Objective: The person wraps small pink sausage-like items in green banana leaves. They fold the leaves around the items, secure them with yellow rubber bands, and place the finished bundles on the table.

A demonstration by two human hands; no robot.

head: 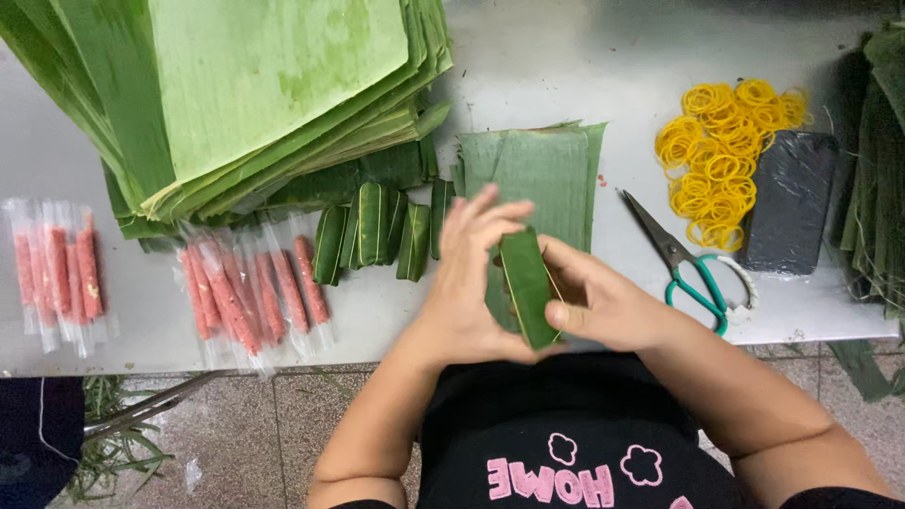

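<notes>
Both my hands hold one small leaf-wrapped roll (527,286) above the table's near edge. My left hand (468,273) grips its left side with fingers spread upward. My right hand (599,302) pinches its right side and lower end, where a thin yellow rubber band shows. Under the roll lies a short stack of cut banana-leaf pieces (537,170). Several finished green rolls (372,231) lie just left of it.
A big pile of banana leaves (255,94) fills the back left. Plastic-wrapped pink sausages lie in two groups (250,292) (57,269). At the right are yellow rubber bands (721,155), green-handled scissors (683,264), a dark phone (790,203) and more leaves (881,170).
</notes>
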